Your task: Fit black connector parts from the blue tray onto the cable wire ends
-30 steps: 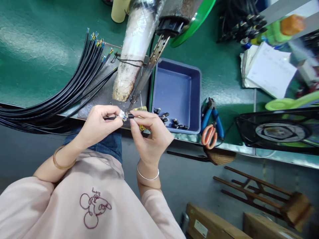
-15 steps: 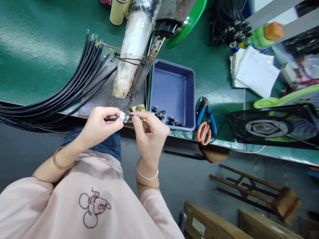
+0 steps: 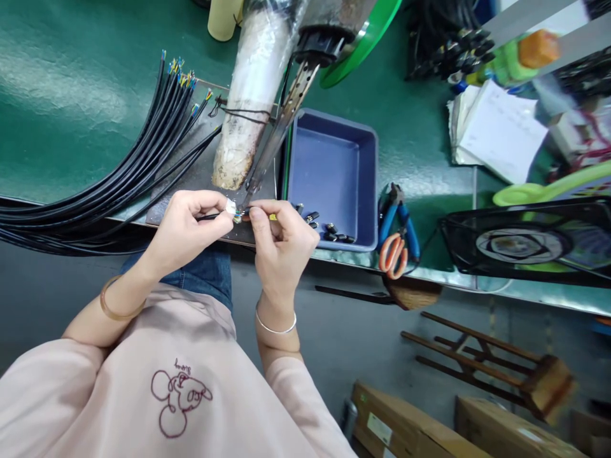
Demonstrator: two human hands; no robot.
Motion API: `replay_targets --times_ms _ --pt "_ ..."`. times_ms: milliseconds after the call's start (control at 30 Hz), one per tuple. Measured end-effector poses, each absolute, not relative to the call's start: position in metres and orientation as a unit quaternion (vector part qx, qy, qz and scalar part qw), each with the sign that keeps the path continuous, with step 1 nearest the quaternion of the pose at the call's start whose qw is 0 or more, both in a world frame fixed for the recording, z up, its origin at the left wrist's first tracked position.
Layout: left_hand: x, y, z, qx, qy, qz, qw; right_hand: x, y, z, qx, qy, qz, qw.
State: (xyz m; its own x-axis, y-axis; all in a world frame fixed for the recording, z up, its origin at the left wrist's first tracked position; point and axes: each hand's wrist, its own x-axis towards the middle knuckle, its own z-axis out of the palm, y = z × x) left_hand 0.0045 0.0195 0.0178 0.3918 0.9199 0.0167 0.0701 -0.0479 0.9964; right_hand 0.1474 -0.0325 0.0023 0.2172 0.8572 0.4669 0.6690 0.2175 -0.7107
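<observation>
Pinched between the thumb and fingers of my left hand point(image 3: 188, 226) is a black cable point(image 3: 207, 217), its thin coloured wires point(image 3: 237, 217) pointing right. Something white wraps a fingertip of that hand. My right hand point(image 3: 284, 245) is closed in a pinch around a small dark connector point(image 3: 246, 212), mostly hidden by the fingers. Wires and connector meet or nearly meet; I cannot tell if they touch. Just above them slants a soldering iron point(image 3: 281, 124), its tip end close to both hands.
A bundle of black cables point(image 3: 138, 162) with bared coloured ends lies left. Right of the iron stands a blue tray point(image 3: 375, 184) with several small black connectors point(image 3: 331, 230). Beyond it are blue-handled pliers point(image 3: 392, 213), orange-handled scissors point(image 3: 394, 254), papers point(image 3: 501, 130) and a black fan point(image 3: 520, 245).
Both hands have shifted slightly up and left, the wires and connector drawing closer to the iron's tip. The yellow piece near the right fingers is now mostly covered. The whole view has moved slightly.
</observation>
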Motion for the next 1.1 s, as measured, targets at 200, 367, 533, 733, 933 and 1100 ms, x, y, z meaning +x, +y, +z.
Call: replay_targets --times_ms 200,367,533,733,933,1100 --pt "0.004 0.022 0.021 0.622 0.398 0.377 0.559 0.147 -0.034 0.000 -0.610 -0.619 0.081 0.487" --pt "0.004 0.022 0.022 0.624 0.395 0.378 0.558 0.148 -0.036 0.000 -0.612 -0.622 0.082 0.481" --pt "0.006 0.019 0.021 0.633 0.398 0.364 0.556 0.152 -0.038 0.000 -0.599 -0.637 0.085 0.478" --pt "0.005 0.014 0.022 0.644 0.393 0.350 0.556 0.156 -0.045 0.002 -0.602 -0.640 0.084 0.470" --pt "0.001 0.007 0.026 0.666 0.383 0.345 0.539 0.155 -0.050 0.008 -0.612 -0.630 0.120 0.463" --pt "-0.003 -0.001 0.022 0.686 0.383 0.355 0.506 0.157 -0.053 0.011 -0.623 -0.606 0.183 0.460"
